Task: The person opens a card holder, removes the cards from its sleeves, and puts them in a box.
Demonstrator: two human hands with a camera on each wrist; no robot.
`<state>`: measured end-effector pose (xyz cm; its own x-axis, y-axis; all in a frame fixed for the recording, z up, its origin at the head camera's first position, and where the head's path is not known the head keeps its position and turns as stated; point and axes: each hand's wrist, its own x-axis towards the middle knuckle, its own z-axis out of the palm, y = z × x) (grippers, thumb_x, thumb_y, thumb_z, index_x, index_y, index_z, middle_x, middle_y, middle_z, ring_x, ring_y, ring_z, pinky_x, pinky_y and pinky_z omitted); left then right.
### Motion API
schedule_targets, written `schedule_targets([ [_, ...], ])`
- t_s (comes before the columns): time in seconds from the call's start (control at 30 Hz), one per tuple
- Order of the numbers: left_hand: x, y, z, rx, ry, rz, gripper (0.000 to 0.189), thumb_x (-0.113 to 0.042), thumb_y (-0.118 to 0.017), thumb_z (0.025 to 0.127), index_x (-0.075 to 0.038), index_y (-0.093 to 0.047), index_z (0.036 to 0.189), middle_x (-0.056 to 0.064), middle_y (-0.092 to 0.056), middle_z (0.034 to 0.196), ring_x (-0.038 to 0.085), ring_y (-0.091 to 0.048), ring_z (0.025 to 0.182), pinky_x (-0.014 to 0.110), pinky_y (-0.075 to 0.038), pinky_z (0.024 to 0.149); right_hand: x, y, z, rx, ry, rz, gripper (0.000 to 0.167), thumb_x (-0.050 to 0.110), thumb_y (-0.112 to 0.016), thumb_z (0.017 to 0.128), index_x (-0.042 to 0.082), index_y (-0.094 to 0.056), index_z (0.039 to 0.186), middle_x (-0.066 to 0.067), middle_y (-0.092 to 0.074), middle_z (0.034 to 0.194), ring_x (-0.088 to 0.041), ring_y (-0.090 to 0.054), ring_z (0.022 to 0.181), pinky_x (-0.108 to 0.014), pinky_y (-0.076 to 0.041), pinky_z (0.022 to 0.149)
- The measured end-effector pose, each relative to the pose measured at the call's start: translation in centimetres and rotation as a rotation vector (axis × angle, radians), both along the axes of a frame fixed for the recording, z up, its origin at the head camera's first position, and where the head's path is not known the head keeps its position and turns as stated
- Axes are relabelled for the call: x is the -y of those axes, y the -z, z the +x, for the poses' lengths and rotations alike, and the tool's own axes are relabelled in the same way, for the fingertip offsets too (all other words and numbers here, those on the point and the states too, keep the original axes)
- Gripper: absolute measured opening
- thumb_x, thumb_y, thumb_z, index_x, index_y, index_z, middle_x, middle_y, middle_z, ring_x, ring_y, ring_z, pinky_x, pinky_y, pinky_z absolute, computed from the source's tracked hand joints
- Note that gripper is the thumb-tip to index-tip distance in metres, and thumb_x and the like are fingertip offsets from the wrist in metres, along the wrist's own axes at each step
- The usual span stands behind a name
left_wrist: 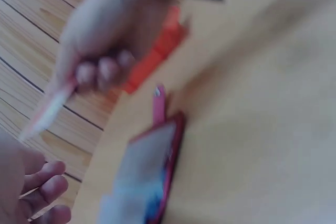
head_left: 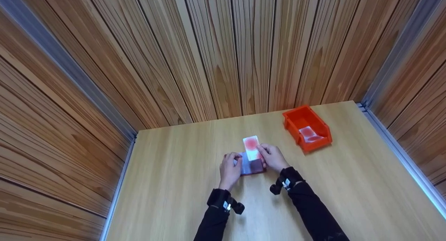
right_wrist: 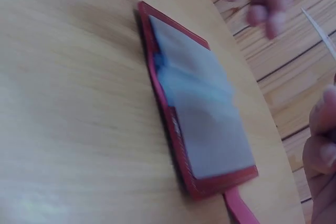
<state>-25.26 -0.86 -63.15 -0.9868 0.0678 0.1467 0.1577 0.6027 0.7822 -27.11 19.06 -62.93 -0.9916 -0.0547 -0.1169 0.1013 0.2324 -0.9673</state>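
My right hand (head_left: pixel 273 158) pinches a white card (head_left: pixel 251 145) with a red round mark, held up above an open card holder (head_left: pixel 249 168). The card holder lies flat on the table, with a red edge and clear plastic sleeves (right_wrist: pixel 210 135). A pink strap (left_wrist: pixel 159 106) with a metal snap sticks out from one end. My left hand (head_left: pixel 230 169) hovers at the holder's left side. Its fingers (left_wrist: pixel 44 195) are loosely bent with nothing between them, near the card's end in the left wrist view.
An orange bin (head_left: pixel 303 117) stands on the table at the back right, with a red-and-white card (head_left: pixel 308 133) and glossy plastic in it. Wood-panelled walls (head_left: pixel 223 52) enclose the back and sides of the table (head_left: pixel 167 185).
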Motion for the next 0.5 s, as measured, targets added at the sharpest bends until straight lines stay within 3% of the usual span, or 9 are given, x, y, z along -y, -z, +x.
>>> schedule_targets([
  [0.17, 0.6, 1.4, 0.7, -0.059, 0.019, -0.201, 0.023, -0.011, -0.07, 0.095, -0.006, -0.071, 0.118, 0.008, -0.069, 0.114, 0.029, -0.062, 0.108, 0.044, -0.046, 0.087, -2.3, -0.8, -0.4, -0.022, 0.056, 0.001, 0.042, 0.039, -0.055, 0.107, 0.002, -0.059, 0.088, -0.01, -0.056, 0.069, -0.022, -0.054, 0.056, -0.026, -0.051, 0.054],
  [0.3, 0.8, 2.5, 1.1, -0.052, 0.047, -0.337, 0.036, -0.016, -0.07, 0.097, -0.01, -0.068, 0.132, 0.009, -0.067, 0.132, 0.03, -0.059, 0.123, 0.046, -0.046, 0.096, -4.7, -1.7, -0.9, -0.082, 0.106, -0.018, 0.041, 0.038, -0.058, 0.106, 0.0, -0.06, 0.09, -0.01, -0.057, 0.068, -0.024, -0.057, 0.054, -0.026, -0.053, 0.053],
  [0.5, 0.9, 3.7, 1.4, 0.0, 0.1, -0.407, 0.043, -0.018, -0.067, 0.1, -0.012, -0.062, 0.143, 0.009, -0.06, 0.147, 0.03, -0.051, 0.139, 0.053, -0.04, 0.111, -9.3, -3.4, -1.4, -0.141, 0.179, -0.023, 0.032, 0.029, -0.05, 0.11, -0.002, -0.056, 0.103, -0.001, -0.057, 0.07, -0.01, -0.058, 0.053, -0.023, -0.054, 0.053],
])
